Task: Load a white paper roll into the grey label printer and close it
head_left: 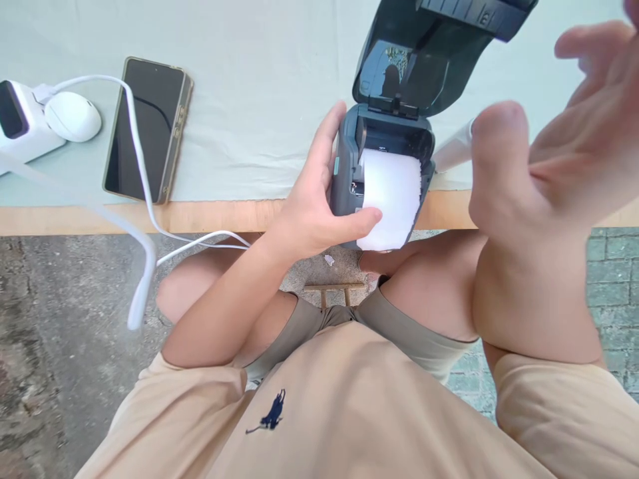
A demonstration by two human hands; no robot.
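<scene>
A dark portable label printer (341, 179) is held at the table's front edge by my left hand (319, 199). Its lid (424, 60) is flipped up and away from me. White paper (392, 193) lies over the front of the printer's body, and my left thumb presses on it. My right hand (564, 133) is raised to the right of the printer, close to the camera, with its fingers apart and nothing visible in it. Behind that hand, a pale, partly hidden object (454, 148) touches the table.
To the left lies a phone (144, 130) in a clear case. A white device with a small dark screen (24, 126) and a rounded white piece (73, 116) sit farther left. A white cable (137, 133) loops over the phone and hangs past the table edge (210, 216).
</scene>
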